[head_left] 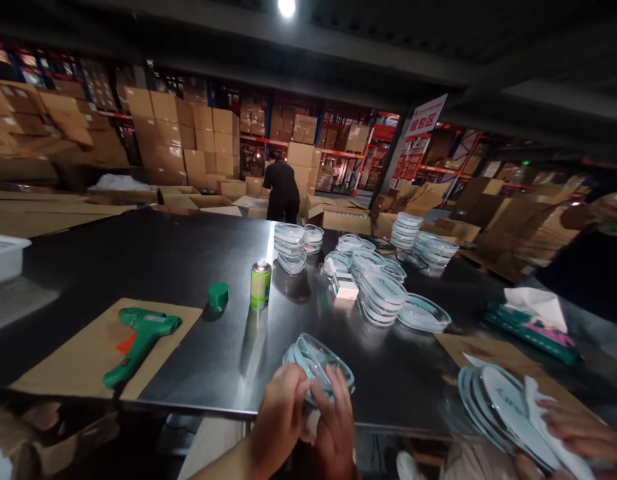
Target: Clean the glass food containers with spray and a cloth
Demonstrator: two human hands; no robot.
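Observation:
My left hand (281,408) grips the near left edge of a clear lid (324,357) with a pale teal rim, close to the table's front edge. Across its near right side lie the fingers of my right hand (335,400), closed around that edge. A white scrap like tissue (312,421) shows between my palms; which hand has it, I cannot tell. Another lid edge shows at the left of the held one. Beyond my hands a green spray can (260,287) stands upright, with a green cap (218,294) at its left.
A green glue gun (141,337) lies on cardboard at left. Several stacked clear lids (383,290) and a small white box (345,287) stand beyond. At right, another person's hand (581,427) holds white tissue against lids (503,400). A tissue pack (533,327) lies nearby.

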